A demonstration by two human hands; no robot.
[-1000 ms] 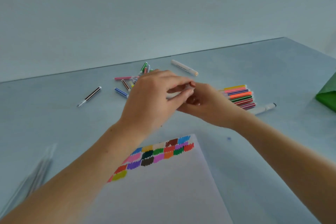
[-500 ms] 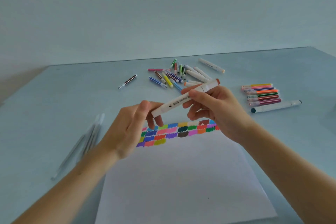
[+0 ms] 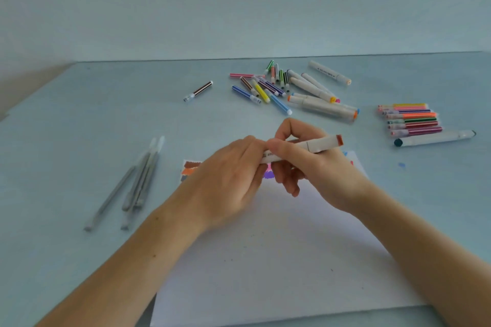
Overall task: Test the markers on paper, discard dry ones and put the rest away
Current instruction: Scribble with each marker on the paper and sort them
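1. while both hands meet over the top of the sheet, the scene from the left starts with a loose bundle of pale grey slim pens lying on the light blue worktop, well apart from the hands.
2. the left hand has its fingers curled around the near-left end of the thick white marker with a brown end cap; that end is hidden inside the grip, so whether a cap sits there cannot be told.
3. the marker's long axis runs from lower left to upper right, nearly level, above the white sheet of paper with coloured test swatches and not touching it.
4. the right hand pinches the barrel at its middle between thumb and curled fingers, with the brown cap sticking out past it to the right.
5. as a judgement, the coming move is a pull along that axis: the left hand draws its end leftward while the right holds the barrel, since the left is nearer the end to be opened.
6. beyond the hands lies the scattered pile of thin coloured and thick white markers; to the right a tidy row of thin coloured markers lies with a long white marker with a dark tip just beside it.
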